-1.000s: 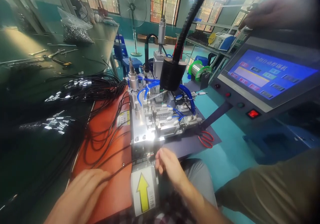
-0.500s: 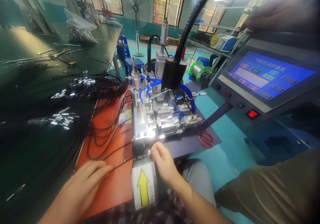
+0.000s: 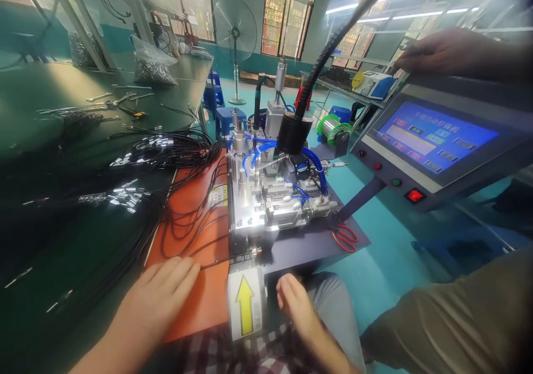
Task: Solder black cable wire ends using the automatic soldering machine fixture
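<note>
Black cable (image 3: 216, 262) crosses the orange board (image 3: 208, 302) at its right edge; left hand (image 3: 169, 290) flattened over left edge, grip unclear; right hand (image 3: 297, 302) half-open, empty

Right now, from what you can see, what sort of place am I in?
Most likely a factory workshop: a metal machine stands in front of you, its apparent control screen is lit on the right, and bundles of black cables lie to your left.
</note>
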Available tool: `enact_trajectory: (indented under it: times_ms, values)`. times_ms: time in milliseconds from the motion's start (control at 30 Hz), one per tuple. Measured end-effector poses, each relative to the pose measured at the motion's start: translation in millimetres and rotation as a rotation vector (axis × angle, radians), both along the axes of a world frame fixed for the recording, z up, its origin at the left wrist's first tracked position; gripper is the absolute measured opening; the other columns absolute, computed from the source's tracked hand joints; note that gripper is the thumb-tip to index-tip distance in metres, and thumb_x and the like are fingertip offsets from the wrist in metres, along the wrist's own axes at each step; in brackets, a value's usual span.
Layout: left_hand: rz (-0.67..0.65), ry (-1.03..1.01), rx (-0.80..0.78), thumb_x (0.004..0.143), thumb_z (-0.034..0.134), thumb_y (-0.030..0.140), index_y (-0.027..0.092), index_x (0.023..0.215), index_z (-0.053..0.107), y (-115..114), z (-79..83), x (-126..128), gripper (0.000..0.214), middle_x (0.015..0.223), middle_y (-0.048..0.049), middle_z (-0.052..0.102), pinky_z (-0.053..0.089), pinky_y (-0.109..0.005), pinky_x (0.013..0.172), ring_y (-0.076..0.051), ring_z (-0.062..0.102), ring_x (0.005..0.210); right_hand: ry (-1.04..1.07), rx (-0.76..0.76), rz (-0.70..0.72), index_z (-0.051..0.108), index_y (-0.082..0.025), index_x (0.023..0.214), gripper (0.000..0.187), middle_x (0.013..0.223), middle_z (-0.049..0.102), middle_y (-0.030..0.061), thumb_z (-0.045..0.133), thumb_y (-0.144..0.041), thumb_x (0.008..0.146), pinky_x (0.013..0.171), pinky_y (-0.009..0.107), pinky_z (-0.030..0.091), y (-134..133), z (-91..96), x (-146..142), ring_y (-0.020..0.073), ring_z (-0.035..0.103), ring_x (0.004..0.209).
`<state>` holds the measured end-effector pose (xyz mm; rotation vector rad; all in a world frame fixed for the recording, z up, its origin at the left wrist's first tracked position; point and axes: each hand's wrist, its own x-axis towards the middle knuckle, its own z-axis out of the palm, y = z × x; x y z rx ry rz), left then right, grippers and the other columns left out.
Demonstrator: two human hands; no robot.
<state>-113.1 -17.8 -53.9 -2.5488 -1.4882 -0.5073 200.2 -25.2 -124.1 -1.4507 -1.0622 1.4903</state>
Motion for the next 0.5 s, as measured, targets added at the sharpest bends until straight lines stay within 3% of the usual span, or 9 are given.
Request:
enact_trajectory:
  times_ms: [100,200,300,367,433,500]
  values:
    - [0.064,0.067,0.023,0.085,0.038,0.003,0.020,0.122,0.070,-14.0,-11.3,11.4,0.052,0.122,-0.0142,0.073,0.058,-0.042,0.088,-0.030,0.069,0.110,-0.001,-0.024,-0.002,0.051,-0.021,0.071,0.065,0.053,0.046,-0.0060,0.051,-0.086,0.076,0.045,0.024,0.021,-11.1,-7.7,2.7,0.0099,0.033,0.046]
    - [0.132,0.103,0.090,0.091,0.039,0.016,0.012,0.136,0.060,-31.6,-21.6,25.7,0.049,0.132,-0.0182,0.068,0.059,-0.045,0.087,-0.035,0.066,0.117,0.002,-0.042,-0.005,0.051,-0.022,0.066,0.066,0.052,0.046,-0.0044,0.055,-0.087,0.072,0.047,0.025,0.024,-20.2,-17.1,6.0,0.0114,0.036,0.048]
    - [0.221,0.102,0.125,0.096,0.044,0.041,0.013,0.156,0.029,-44.0,-22.9,36.6,0.069,0.142,-0.0165,0.060,0.060,-0.046,0.088,-0.034,0.064,0.123,0.004,-0.068,-0.015,0.049,-0.022,0.063,0.066,0.052,0.045,-0.0040,0.058,-0.088,0.068,0.048,0.026,0.024,-28.8,-28.5,9.9,0.0112,0.034,0.047]
    - [0.259,0.099,0.102,0.096,0.045,0.047,0.015,0.160,0.013,-48.7,-19.3,40.7,0.079,0.147,-0.0144,0.055,0.060,-0.048,0.091,-0.033,0.062,0.125,0.007,-0.087,-0.016,0.047,-0.023,0.063,0.068,0.051,0.044,-0.0044,0.057,-0.090,0.066,0.046,0.026,0.022,-33.7,-34.9,11.5,0.0104,0.030,0.045]
    - [0.273,0.094,0.083,0.096,0.045,0.047,0.016,0.160,0.015,-52.1,-14.3,42.7,0.077,0.149,-0.0132,0.053,0.059,-0.049,0.094,-0.033,0.061,0.127,0.006,-0.099,-0.005,0.046,-0.023,0.063,0.069,0.050,0.044,-0.0045,0.056,-0.092,0.065,0.044,0.025,0.020,-37.3,-38.7,11.7,0.0098,0.028,0.044]
    - [0.280,0.081,0.050,0.097,0.045,0.045,0.014,0.157,0.029,-54.4,-9.4,43.6,0.069,0.150,-0.0121,0.051,0.058,-0.046,0.097,-0.031,0.060,0.128,-0.001,-0.099,0.007,0.046,-0.023,0.062,0.069,0.049,0.043,-0.0044,0.055,-0.091,0.067,0.043,0.024,0.018,-39.8,-39.6,10.9,0.0094,0.027,0.043]
